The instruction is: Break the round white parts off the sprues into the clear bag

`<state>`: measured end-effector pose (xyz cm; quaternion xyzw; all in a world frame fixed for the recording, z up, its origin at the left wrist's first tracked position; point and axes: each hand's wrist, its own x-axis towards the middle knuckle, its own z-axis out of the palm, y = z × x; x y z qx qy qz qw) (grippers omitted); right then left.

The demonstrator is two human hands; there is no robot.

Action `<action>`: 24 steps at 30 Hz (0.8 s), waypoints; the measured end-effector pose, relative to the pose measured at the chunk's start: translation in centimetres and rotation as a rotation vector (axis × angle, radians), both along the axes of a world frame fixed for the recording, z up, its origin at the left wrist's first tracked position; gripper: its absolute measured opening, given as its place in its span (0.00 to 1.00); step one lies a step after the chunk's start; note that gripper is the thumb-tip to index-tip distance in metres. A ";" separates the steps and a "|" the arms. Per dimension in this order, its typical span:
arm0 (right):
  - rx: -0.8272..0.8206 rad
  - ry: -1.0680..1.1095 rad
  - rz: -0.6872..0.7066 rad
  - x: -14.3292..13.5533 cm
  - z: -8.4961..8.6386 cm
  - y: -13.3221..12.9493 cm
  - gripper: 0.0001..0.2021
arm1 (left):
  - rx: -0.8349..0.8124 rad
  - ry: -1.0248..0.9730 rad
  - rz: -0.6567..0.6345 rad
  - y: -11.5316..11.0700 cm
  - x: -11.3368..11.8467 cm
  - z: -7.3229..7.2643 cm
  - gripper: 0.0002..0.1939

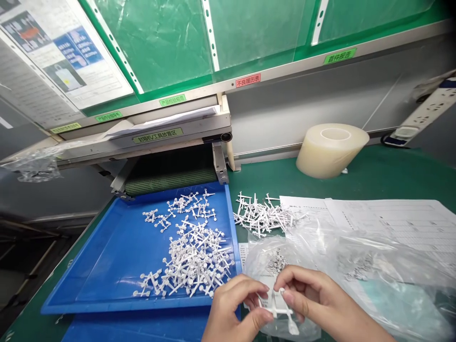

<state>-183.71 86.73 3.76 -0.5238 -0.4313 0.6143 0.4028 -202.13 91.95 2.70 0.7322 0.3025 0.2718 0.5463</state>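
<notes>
Between my two hands is a small white plastic sprue (276,311) with round-ended parts on its branches. My left hand (238,304) pinches its left side, and my right hand (306,292) grips it near the upper right branch. Both hands are over a clear plastic bag (260,249) with a cluster of tiny pale pieces (278,261) in it. Left of my hands, a blue tray (107,266) holds a heap of similar white sprues (199,256). Beyond the bag lies a pile of thin bare white sticks (261,216).
A conveyor (171,178) ends over the tray's far edge. On the green table (392,175) stand a big roll of clear tape (331,152) and printed sheets (399,213). Another plastic bag (399,266) lies at right. A power strip (423,111) hangs at the back right.
</notes>
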 end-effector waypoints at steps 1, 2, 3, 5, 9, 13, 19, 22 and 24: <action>-0.005 0.032 -0.007 0.1 -0.1 0.0 0.16 | -0.012 0.014 -0.012 0.0 -0.1 0.0 0.10; -0.007 0.059 -0.009 0.1 -0.3 0.1 0.17 | -0.005 0.029 -0.020 -0.1 -0.2 0.0 0.08; -0.011 0.086 -0.001 0.2 -0.4 0.1 0.17 | 0.025 0.043 -0.024 -0.1 -0.3 0.0 0.06; -0.028 0.133 0.036 0.3 -0.7 0.2 0.17 | 0.130 0.050 -0.021 -0.2 -0.3 0.0 0.06; -0.054 0.138 0.067 0.3 -1.0 0.3 0.17 | 0.230 0.048 -0.005 -0.4 0.0 0.0 0.08; 0.166 -0.238 -0.054 0.1 -1.5 -0.2 0.08 | -0.099 0.151 0.118 -0.8 0.7 0.0 0.05; 0.154 -0.092 -0.138 0.1 -2.6 -0.8 0.11 | -0.610 -0.008 0.322 -0.8 1.6 0.5 0.05; -0.024 0.199 -0.035 -0.4 -3.0 -1.0 0.18 | -0.564 -0.086 0.391 -0.8 1.6 0.5 0.05; -0.066 0.242 0.032 -0.9 -3.2 -1.1 0.20 | -0.499 -0.104 0.395 -1.0 1.6 0.3 0.05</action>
